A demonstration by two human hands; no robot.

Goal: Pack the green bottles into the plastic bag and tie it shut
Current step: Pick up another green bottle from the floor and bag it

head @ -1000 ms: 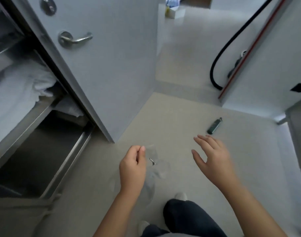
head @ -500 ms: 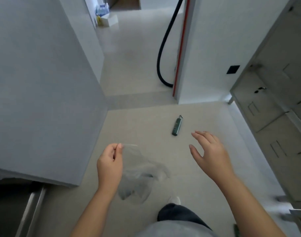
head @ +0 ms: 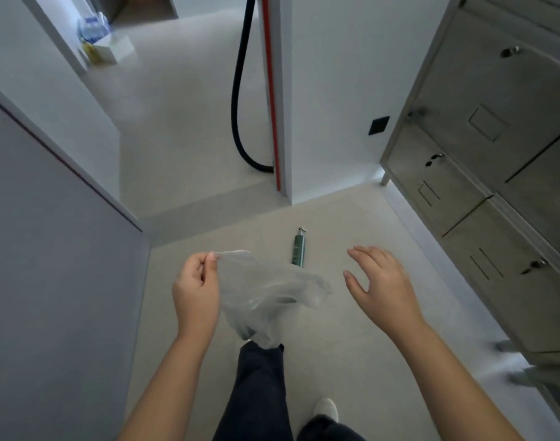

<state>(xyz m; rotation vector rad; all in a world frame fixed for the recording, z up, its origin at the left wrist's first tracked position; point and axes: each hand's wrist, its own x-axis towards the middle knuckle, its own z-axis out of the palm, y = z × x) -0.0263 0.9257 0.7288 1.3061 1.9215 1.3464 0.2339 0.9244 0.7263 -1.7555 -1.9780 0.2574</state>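
A slim green bottle (head: 298, 251) with a silver tip lies on the pale floor ahead of me. My left hand (head: 194, 292) pinches the rim of a clear plastic bag (head: 266, 294), which hangs open to the right and sags down over my leg; dark shapes show faintly through its bottom. My right hand (head: 379, 286) hovers empty with fingers spread, to the right of the bag and a short way nearer than the bottle.
A grey open door (head: 49, 249) fills the left side. Metal lockers (head: 495, 186) line the right wall. A black hose (head: 240, 100) loops down beside a white wall corner with a red strip (head: 270, 90). A white box (head: 108, 50) sits far down the corridor.
The view has swung right, away from the metal cabinet and shelves. The bag has opened out from my left hand, and the bottle now lies straight ahead and closer.
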